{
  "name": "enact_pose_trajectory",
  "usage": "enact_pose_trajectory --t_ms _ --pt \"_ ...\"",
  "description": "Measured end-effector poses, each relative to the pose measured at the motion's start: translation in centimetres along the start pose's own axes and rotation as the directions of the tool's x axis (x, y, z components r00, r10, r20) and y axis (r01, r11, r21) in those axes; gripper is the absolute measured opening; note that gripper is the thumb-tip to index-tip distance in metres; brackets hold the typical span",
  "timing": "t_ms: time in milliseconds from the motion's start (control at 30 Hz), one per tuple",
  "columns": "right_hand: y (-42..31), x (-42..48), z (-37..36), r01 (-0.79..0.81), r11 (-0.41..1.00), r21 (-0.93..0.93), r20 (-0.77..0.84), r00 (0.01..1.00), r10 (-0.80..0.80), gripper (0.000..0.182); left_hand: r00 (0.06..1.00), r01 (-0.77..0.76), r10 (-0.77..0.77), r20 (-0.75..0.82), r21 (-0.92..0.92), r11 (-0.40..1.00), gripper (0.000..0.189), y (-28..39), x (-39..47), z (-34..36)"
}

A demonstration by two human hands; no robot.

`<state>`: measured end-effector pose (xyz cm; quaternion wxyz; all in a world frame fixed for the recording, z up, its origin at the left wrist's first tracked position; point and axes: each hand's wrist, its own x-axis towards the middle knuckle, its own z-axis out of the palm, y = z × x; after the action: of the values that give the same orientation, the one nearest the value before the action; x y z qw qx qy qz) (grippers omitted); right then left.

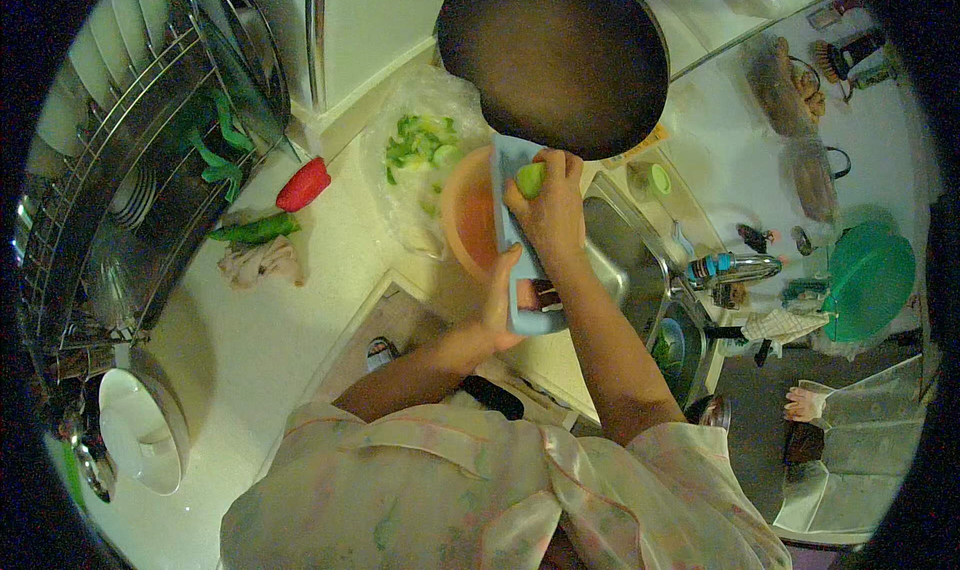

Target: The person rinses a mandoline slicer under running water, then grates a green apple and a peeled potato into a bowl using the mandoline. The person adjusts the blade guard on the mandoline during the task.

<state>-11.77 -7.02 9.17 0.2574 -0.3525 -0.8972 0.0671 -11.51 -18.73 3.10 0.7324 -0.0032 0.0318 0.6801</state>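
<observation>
My left hand [501, 311] grips the near end of a light blue slicer or grater board [534, 324], its thumb along the side. In my right hand [553, 210] is a green vegetable piece [530, 181], held against the upper part of the board. The board slants over the right side of an orange bowl [454, 217], hiding part of it. Beside the bowl, chopped green vegetable pieces [421, 144] lie on a clear plastic bag [382, 202].
A large dark pan [555, 52] is above my hands. To the right is a steel sink [626, 225] with a faucet [750, 268]. On the left counter lie a red pepper [304, 184], a green pepper [259, 228] and a crumpled cloth [262, 261], near a dish rack [161, 270] and white bowl [142, 429].
</observation>
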Motion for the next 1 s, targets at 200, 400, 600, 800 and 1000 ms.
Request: enact_pose_trajectory --t_ms 200,400,600,800,1000 --pt "2.7 3.6 1.7 0.008 0.996 0.094 -0.025 1.0 -0.005 0.05 0.999 0.042 -0.043 -0.018 -0.061 0.997 0.077 0.0 0.4 -0.7" --pt "5.0 0.8 -1.5 -0.369 0.511 0.776 0.198 0.913 0.357 0.034 0.999 -0.012 0.016 0.047 -0.078 0.997 0.076 -0.2 0.7 -1.1" --pt "5.8 -2.5 -4.1 -0.532 -0.173 0.829 0.56 0.792 0.244 0.048 0.997 0.044 -0.04 0.059 -0.081 0.996 0.076 0.3 0.0 -0.8" --pt "4.3 -2.9 -5.2 -0.51 0.577 0.638 0.335 0.859 0.388 0.057 0.999 0.019 -0.017 0.048 -0.049 0.999 0.076 0.0 0.3 -0.9" --pt "1.1 -3.2 -4.8 -0.168 0.963 0.211 0.11 0.983 0.147 0.065 0.997 -0.061 0.062 0.051 -0.022 0.998 0.074 -0.4 0.5 -0.4"
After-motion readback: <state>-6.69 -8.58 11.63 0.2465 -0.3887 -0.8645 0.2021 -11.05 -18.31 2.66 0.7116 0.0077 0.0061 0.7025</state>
